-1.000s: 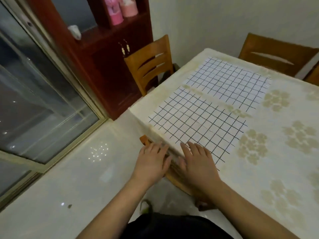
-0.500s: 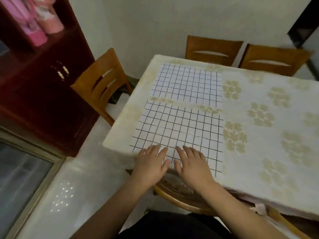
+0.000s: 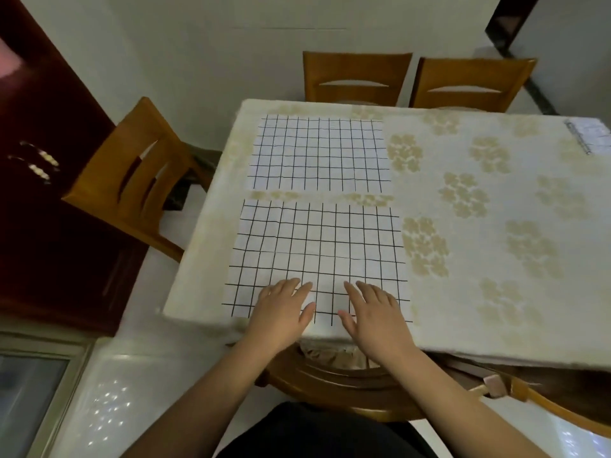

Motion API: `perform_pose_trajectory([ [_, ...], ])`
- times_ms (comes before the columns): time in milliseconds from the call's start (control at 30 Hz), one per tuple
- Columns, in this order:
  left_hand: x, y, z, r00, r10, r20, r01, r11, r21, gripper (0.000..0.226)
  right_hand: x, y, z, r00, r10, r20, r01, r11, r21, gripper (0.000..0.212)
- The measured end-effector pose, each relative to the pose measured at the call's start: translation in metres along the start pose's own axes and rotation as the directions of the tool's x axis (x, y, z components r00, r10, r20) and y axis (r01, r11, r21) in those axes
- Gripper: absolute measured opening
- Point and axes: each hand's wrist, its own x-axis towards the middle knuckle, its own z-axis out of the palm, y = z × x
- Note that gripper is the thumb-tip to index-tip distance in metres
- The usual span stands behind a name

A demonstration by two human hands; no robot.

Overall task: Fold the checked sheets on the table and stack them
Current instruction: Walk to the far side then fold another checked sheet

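Two white sheets with a black grid lie flat on the table, which wears a cream cloth with a flower pattern. The near checked sheet reaches the table's front edge. The far checked sheet lies just behind it, with a narrow strip of cloth between them. My left hand and my right hand rest palm down, fingers spread, on the near edge of the near sheet, a hand's width apart. Neither hand grips anything.
A wooden chair stands at the table's left side and two more at the far side. Another chair's curved back is below my hands. A dark red cabinet is at left. A notebook lies at the far right corner.
The view has swung right, from the window to the table head-on. Both hands slid up from the table's edge onto the near sheet and moved a little apart.
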Motion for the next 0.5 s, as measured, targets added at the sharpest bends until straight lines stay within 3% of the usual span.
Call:
perform_pose_trajectory([
  [100, 0.012, -0.005, 0.004, 1.0, -0.007, 0.015, 0.007, 1.0, -0.002, 0.067, 0.017, 0.01, 0.006, 1.0, -0.009, 0.008, 0.009, 1.0, 0.004, 0.057],
  [267, 0.03, -0.018, 0.029, 0.996, -0.048, 0.081, 0.05, 0.999, -0.021, 0.053, 0.048, 0.024, 0.022, 0.997, -0.07, -0.02, 0.07, 0.997, 0.03, 0.053],
  [400, 0.037, -0.036, 0.042, 0.995, -0.072, 0.067, 0.074, 0.997, -0.03, 0.072, 0.067, 0.035, 0.032, 0.993, -0.116, -0.034, 0.117, 0.993, 0.028, 0.054],
  [500, 0.047, -0.049, 0.046, 0.994, -0.1, 0.041, 0.102, 0.994, -0.047, 0.06, 0.081, 0.041, 0.04, 0.994, -0.112, 0.004, 0.112, 0.993, 0.039, 0.052],
])
